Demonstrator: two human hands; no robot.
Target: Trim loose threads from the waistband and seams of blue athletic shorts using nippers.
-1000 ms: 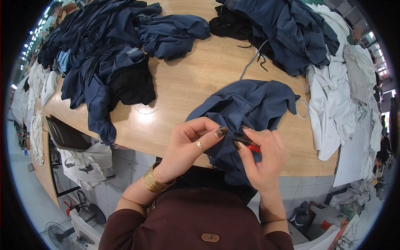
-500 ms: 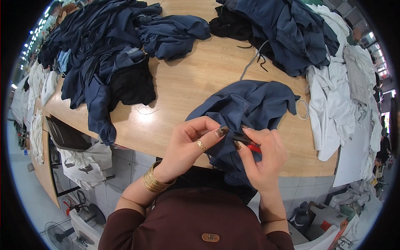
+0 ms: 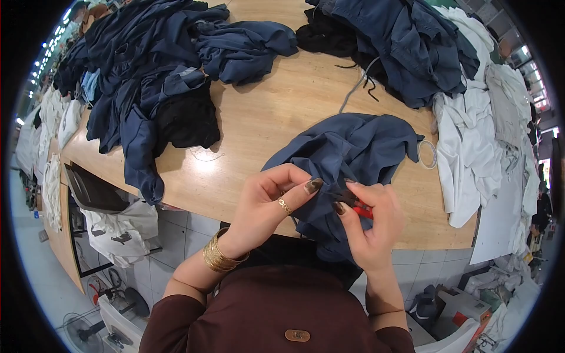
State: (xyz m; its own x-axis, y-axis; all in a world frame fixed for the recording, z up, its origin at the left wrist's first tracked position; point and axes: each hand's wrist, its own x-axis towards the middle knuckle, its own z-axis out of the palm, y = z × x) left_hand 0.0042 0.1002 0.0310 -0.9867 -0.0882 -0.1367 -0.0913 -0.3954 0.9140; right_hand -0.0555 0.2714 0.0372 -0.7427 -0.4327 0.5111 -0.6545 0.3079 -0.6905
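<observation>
A crumpled navy garment (image 3: 359, 138) lies at the table's near edge, partly hanging over it toward my lap. My left hand (image 3: 273, 197) pinches a bit of its cloth between thumb and forefinger. Close by on the right, my right hand (image 3: 371, 220) grips small thread snips (image 3: 362, 210) with dark blades and a red part. The blades point left toward the pinched cloth. What exactly lies at their tips is too small to make out.
Heaps of navy garments (image 3: 141, 53) cover the table's far left, with another navy pile (image 3: 406, 47) at the far right. White garments (image 3: 468, 141) hang over the right side. Beside the garment lies a roll of tape (image 3: 426, 154) on the wooden table (image 3: 259, 117).
My right hand and the snips have shifted slightly right, away from the left fingers. The left hand keeps its pinch in nearly the same place.
</observation>
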